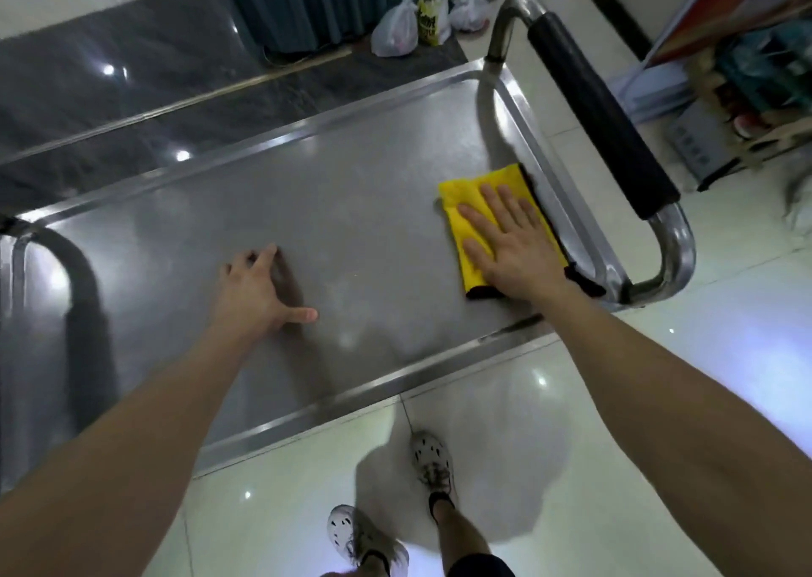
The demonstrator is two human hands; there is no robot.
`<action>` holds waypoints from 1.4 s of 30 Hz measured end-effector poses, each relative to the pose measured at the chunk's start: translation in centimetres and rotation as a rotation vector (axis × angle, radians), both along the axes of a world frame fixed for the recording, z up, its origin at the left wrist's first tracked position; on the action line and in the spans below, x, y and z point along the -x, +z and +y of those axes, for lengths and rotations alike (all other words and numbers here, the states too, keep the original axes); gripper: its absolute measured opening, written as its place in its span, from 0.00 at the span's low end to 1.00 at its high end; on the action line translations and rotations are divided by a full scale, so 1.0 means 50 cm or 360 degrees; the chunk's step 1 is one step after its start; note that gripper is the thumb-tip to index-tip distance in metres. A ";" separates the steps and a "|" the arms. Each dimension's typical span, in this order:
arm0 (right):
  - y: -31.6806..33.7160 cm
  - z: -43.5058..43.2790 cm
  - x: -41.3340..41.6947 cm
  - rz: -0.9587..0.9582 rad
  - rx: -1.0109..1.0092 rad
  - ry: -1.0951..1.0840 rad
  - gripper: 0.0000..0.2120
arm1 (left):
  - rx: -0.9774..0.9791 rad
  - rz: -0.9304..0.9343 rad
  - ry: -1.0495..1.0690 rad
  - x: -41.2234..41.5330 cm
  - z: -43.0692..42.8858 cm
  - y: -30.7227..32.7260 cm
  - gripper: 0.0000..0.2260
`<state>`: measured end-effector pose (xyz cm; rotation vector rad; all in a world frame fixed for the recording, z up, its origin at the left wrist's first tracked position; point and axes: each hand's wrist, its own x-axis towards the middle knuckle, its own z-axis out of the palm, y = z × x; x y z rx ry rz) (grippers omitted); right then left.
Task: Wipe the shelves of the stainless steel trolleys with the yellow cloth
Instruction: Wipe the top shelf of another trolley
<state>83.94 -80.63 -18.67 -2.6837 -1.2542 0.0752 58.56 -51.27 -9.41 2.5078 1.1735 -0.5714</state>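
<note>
A pale tiled floor (593, 401) is recorded under a steel trolley (351, 396), whose top shelf (307, 234) fills the middle of the view. A dark mat (132, 71) is laid beyond the far rim. A green curtain (299, 1) is hung behind it, with three plastic bags (397, 27) set at its foot. Stacked goods (747, 84) are noted at far right, too blurred to identify.

The right end of the shelf is bounded by a tube handle (597, 106) with a black grip. It stands just beyond the cloth and limits travel that way. A second handle (74, 278) is seen at the left end.

The cloth (465, 207), yellow with a dark edge and apparently folded, is laid flat at the right end of the shelf, just beside the rim. Its long axis runs from far to near, parallel to the grip.

The right hand (509, 242) is pressed flat on the cloth, fingers straight and pointing away and leftward. The left hand (259, 291) is set on bare shelf at mid-length, well apart from the cloth. Its fingers are spread and bent, tips on the steel, and nothing is gripped.
</note>
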 end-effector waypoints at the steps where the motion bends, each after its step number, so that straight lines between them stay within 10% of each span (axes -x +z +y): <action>1: 0.001 -0.027 -0.021 0.0045 0.0046 -0.0160 0.30 | -0.0005 0.0004 0.0002 0.000 0.000 -0.001 0.62; 6: -0.011 0.016 0.110 0.0025 0.0041 -0.0632 0.31 | -0.0036 0.0009 0.0026 0.004 -0.002 -0.001 0.62; 11: -0.023 0.110 0.380 0.0043 -0.0145 0.0335 0.30 | -0.0058 -0.0023 0.0025 0.014 0.001 -0.011 0.63; 19: -0.006 0.106 0.347 0.0071 -0.0181 0.0486 0.33 | 0.0016 -0.0043 -0.0111 0.044 0.052 -0.003 0.65; 35: -0.037 0.260 0.500 -0.0040 -0.0059 -0.0453 0.38 | -0.0082 0.0032 -0.0050 0.222 0.203 -0.019 0.67; 42: -0.044 0.379 0.581 -0.0028 -0.0172 0.0293 0.33 | -0.0048 0.0029 -0.0086 0.224 0.200 -0.007 0.67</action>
